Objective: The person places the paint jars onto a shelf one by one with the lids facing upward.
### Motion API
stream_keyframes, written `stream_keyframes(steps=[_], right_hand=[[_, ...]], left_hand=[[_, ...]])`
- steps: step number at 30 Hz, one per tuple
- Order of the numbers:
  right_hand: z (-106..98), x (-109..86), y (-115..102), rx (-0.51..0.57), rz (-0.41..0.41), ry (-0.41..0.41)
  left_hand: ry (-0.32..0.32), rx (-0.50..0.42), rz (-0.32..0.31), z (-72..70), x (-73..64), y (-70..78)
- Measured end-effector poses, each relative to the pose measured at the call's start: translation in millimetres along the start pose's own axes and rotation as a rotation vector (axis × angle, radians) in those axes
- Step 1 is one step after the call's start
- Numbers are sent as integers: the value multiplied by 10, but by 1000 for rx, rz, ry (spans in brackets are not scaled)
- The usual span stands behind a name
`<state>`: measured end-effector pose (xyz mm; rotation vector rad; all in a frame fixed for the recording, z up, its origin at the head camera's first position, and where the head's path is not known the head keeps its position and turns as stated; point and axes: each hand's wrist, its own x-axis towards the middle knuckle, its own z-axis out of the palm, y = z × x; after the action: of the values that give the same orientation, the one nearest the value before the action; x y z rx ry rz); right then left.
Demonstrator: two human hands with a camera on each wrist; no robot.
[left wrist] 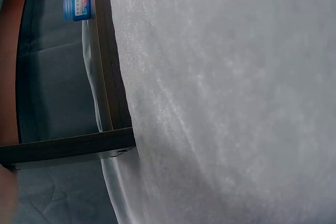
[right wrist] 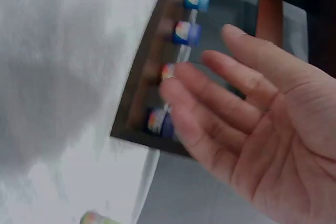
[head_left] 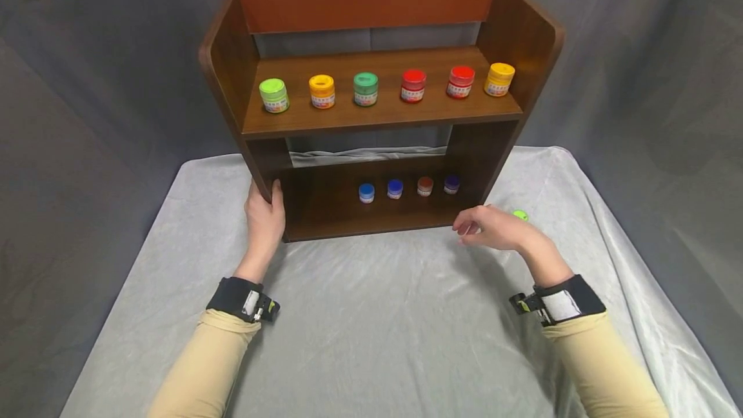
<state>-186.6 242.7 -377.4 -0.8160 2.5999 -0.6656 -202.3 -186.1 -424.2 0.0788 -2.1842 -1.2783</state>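
A dark brown two-tier wooden shelf (head_left: 371, 122) stands upright on the cloth. My left hand (head_left: 264, 218) grips the lower front edge of its left side panel, thumb on the inner side; in the left wrist view only a sliver of the hand (left wrist: 7, 195) shows. Near the shelf's lower right front corner is my right hand (head_left: 493, 228), fingers loosely bent and palm bare in the right wrist view. Behind its fingers, on the lower board, stand small paint jars: light blue (head_left: 366, 193), blue (head_left: 395, 189), brown (head_left: 425, 186) and dark violet (head_left: 451, 184).
The upper board carries a row of paint jars: light green (head_left: 275, 95), yellow (head_left: 322, 91), green (head_left: 366, 89), two red ones (head_left: 413, 86) and another yellow (head_left: 499, 79). Right of the shelf, a light green jar (head_left: 520, 215) lies on the grey cloth (head_left: 371, 315). Grey curtains surround the table.
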Motion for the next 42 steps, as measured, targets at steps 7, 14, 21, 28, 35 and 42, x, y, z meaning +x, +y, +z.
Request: stream_keyframes(steps=[7, 14, 21, 28, 35, 42], right_hand=[[-165, -237, 199, -45, 94, 5], [-227, -356, 493, -117, 209, 182], [-191, -391, 733, -137, 327, 258], [-92, -350, 871, -153, 392, 293], [-21, -264, 933, -137, 481, 321], [-34, -238, 933, -138, 468, 319]], left_hand=[[-1, -7, -10, -7, -1, 6], [-4, 0, -17, -10, 1, 20], [-16, 3, -9, -8, -1, 15], [-8, -8, -4, -5, -10, 10], [-3, 2, -6, -4, -7, 3], [-8, -1, -9, -8, -12, 11]])
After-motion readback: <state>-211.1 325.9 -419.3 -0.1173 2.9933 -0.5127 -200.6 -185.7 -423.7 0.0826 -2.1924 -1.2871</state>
